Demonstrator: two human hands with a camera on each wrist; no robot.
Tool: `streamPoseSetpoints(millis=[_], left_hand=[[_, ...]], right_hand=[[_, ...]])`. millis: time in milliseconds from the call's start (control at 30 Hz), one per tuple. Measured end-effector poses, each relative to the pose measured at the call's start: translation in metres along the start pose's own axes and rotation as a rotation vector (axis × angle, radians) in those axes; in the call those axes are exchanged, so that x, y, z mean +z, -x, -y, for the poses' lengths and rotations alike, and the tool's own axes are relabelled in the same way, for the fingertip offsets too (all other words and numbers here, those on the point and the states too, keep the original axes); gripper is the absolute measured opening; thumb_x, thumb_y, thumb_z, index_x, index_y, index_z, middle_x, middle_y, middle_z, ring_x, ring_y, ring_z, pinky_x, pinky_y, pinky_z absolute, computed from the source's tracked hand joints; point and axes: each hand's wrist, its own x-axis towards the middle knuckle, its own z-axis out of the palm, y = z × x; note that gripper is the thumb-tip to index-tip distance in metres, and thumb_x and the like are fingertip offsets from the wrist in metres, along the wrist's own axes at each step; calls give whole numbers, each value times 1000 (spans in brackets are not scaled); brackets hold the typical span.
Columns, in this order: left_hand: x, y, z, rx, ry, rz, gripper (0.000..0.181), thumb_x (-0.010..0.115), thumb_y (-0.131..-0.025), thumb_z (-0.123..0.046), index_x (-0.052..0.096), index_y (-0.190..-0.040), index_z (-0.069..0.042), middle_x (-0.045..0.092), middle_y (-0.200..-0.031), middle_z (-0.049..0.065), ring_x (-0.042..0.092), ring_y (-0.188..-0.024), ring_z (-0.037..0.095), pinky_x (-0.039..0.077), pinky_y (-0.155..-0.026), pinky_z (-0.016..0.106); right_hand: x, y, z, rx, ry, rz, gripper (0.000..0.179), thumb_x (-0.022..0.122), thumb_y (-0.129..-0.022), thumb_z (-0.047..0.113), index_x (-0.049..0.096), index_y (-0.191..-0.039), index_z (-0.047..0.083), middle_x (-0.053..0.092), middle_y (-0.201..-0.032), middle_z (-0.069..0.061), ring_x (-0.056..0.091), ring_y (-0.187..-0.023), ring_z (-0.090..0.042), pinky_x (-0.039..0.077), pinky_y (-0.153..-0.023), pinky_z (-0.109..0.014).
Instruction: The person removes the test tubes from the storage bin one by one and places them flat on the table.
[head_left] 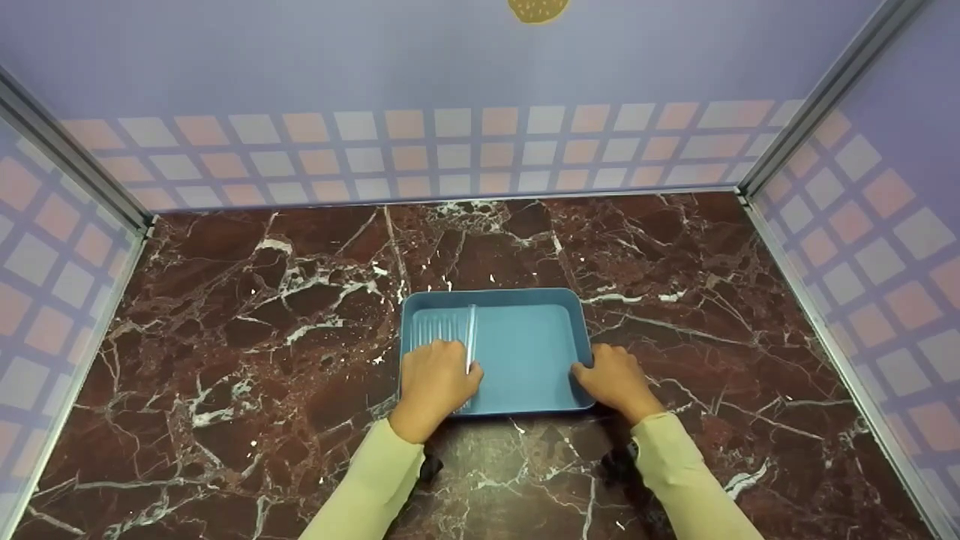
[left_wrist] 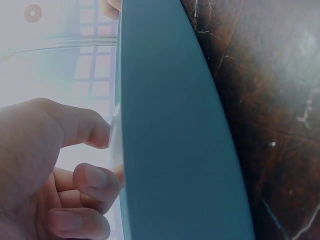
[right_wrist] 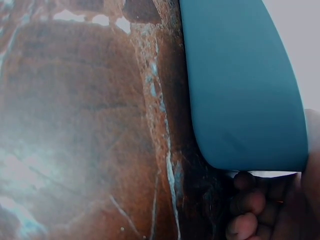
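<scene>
A shallow blue rectangular tray (head_left: pixel 525 352) lies on the marble surface in the head view. Across its left part stands a clear upright strip (head_left: pixel 471 330), like a divider, with a ribbed area (head_left: pixel 435 324) to its left. My left hand (head_left: pixel 435 375) reaches over the near left part of the tray and pinches the strip, thumb on its right side. In the left wrist view the tray's side wall (left_wrist: pixel 175 130) hides part of those curled fingers. My right hand (head_left: pixel 616 377) grips the tray's right wall, thumb inside, with its fingers (right_wrist: pixel 247 202) curled outside near the corner.
Dark red marble (head_left: pixel 247 322) with white veins surrounds the tray. A purple back panel (head_left: pixel 450 67) with pink and white squares closes off the far side. Similar side panels (head_left: pixel 892 217) stand to the left and right, with metal edging (head_left: pixel 817 322) along their bases.
</scene>
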Motion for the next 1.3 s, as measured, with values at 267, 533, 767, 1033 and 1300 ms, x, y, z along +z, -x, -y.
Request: streamPoseSetpoints(millis=[267,533,767,1033,1300], left_hand=[[-3,1,1,-10,-7,-4,45,67,-79,-29,35,-49,-18,37,-48,-2,30,-43,16,23,-38,33],[-6,2,2,-12,2,-5,45,67,-79,-29,35,-49,-18,36,-48,-2,32,-42,16,24,-38,33],[-7,4,2,-8,-17,-16,45,67,-79,-30,35,-50,-18,36,-48,-2,31,-42,17,24,-38,34],[-9,5,4,-17,-37,-16,45,67,-80,-32,35,-50,-18,37,-49,-1,33,-42,18,25,-39,35],[-12,5,8,-16,-31,-11,45,67,-80,-31,34,-51,-18,36,-49,-1,34,-42,18,27,-39,35]], right_hand=[[1,0,0,-5,1,-22,30,62,-84,33,67,-88,3,70,-96,-25,65,-90,-47,49,-77,-56],[1,0,1,-5,-2,-23,30,62,-83,32,65,-84,3,69,-93,-25,65,-87,-47,49,-75,-56],[1,0,-1,-3,3,-25,30,62,-83,32,65,-83,2,69,-92,-25,65,-87,-47,48,-75,-56],[0,0,0,8,-3,4,30,61,-85,32,66,-89,3,70,-96,-24,65,-90,-47,49,-77,-56],[-1,0,1,10,-5,5,31,61,-86,32,66,-90,3,70,-98,-23,65,-90,-46,49,-78,-56]])
